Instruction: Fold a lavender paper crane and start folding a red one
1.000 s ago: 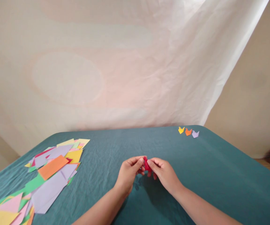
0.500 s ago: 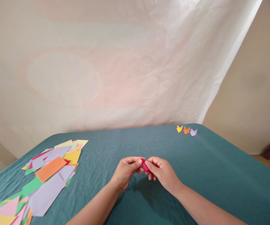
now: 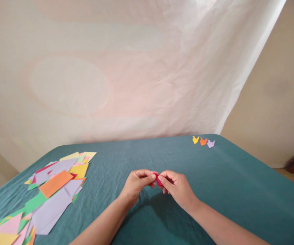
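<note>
Between my two hands, above the middle of the table, is a small folded piece of red paper (image 3: 158, 180). My left hand (image 3: 140, 183) pinches its left side between thumb and fingers. From the other side, my right hand (image 3: 175, 186) grips it with thumb and forefinger, the other fingers curled beneath. Most of the paper is hidden by the fingertips, so its folded shape cannot be made out. Both hands are held close together, their shadow falling on the cloth below.
A dark green cloth (image 3: 111, 160) covers the table. Loose coloured paper sheets (image 3: 55, 183) lie heaped along the left. At the far right edge stand three folded paper birds: a yellow bird (image 3: 195, 140), an orange bird (image 3: 203, 141) and a lilac bird (image 3: 210, 144). A pale curtain (image 3: 136, 85) hangs behind.
My hands stay nearly in place, with only a slight shift of the fingers on the red paper. The other things look the same.
</note>
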